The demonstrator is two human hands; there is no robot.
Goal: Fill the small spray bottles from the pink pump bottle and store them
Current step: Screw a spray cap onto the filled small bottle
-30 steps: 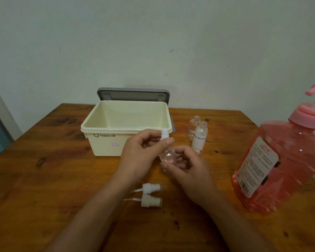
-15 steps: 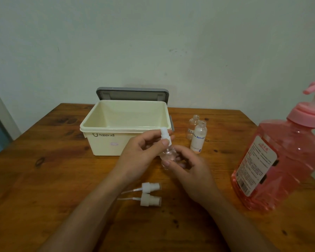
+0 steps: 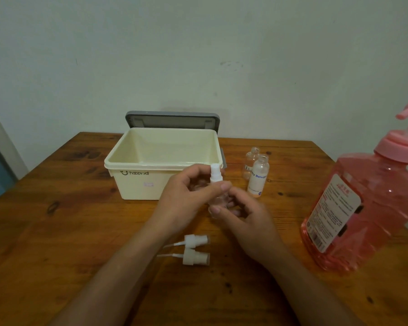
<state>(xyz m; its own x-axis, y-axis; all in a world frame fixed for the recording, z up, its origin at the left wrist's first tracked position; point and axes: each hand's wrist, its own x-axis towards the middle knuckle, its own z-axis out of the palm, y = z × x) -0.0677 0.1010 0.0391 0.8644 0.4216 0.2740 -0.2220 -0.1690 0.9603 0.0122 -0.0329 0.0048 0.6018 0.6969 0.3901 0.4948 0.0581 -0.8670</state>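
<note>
My left hand (image 3: pixel 186 196) pinches the white spray head (image 3: pixel 215 176) between thumb and fingers. My right hand (image 3: pixel 247 217) curls round the small clear bottle (image 3: pixel 218 201) beneath it, upright just in front of the cream box (image 3: pixel 132 187). Since a second ago both hands have kept this hold, barely shifting. Two loose spray heads (image 3: pixel 196 240) still lie near me. The uncapped bottles (image 3: pixel 258 176) still stand right of the box, with the pink pump bottle (image 3: pixel 368 208) far right.
</note>
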